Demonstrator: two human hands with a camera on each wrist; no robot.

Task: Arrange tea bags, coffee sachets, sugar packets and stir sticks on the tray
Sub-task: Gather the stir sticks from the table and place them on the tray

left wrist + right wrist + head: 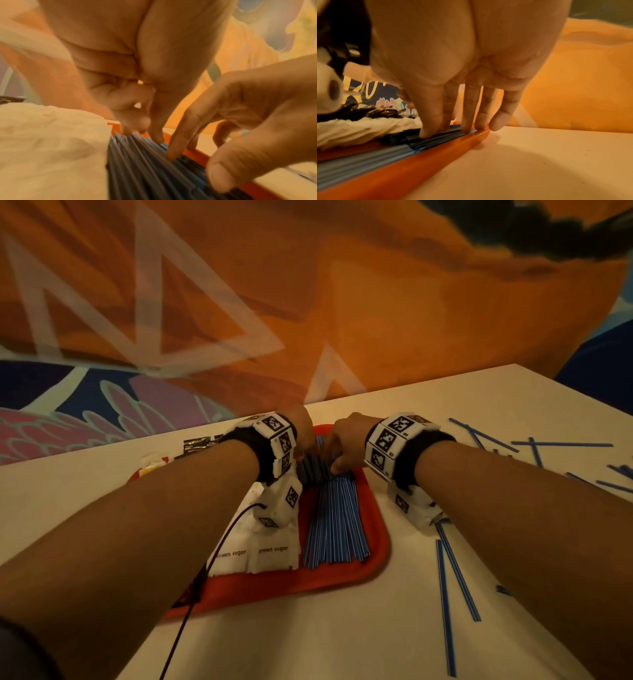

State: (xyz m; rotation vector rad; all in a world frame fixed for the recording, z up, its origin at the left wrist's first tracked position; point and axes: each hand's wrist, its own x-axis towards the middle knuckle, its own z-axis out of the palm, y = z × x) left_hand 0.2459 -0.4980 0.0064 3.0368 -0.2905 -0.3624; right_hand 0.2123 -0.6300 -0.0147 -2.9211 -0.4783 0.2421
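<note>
A red tray (342, 580) lies on the pale table. White brown-sugar packets (270, 553) fill its middle, and a bundle of blue stir sticks (334, 525) lies along its right side. Both hands meet at the far end of that bundle. My left hand (308, 451) touches the stick ends (137, 136) with its fingertips (135, 124) pointing down. My right hand (337, 460) presses straight fingers (429, 129) flat on the sticks (368, 159) beside the tray rim (419, 166). Neither hand holds anything that I can see.
Dark sachets (198, 444) and a yellow-and-white packet (152, 467) lie at the tray's far left. Loose blue stir sticks (455, 573) are scattered on the table to the right, more of them (561, 444) farther back. A black cable (205, 570) runs from my left wrist.
</note>
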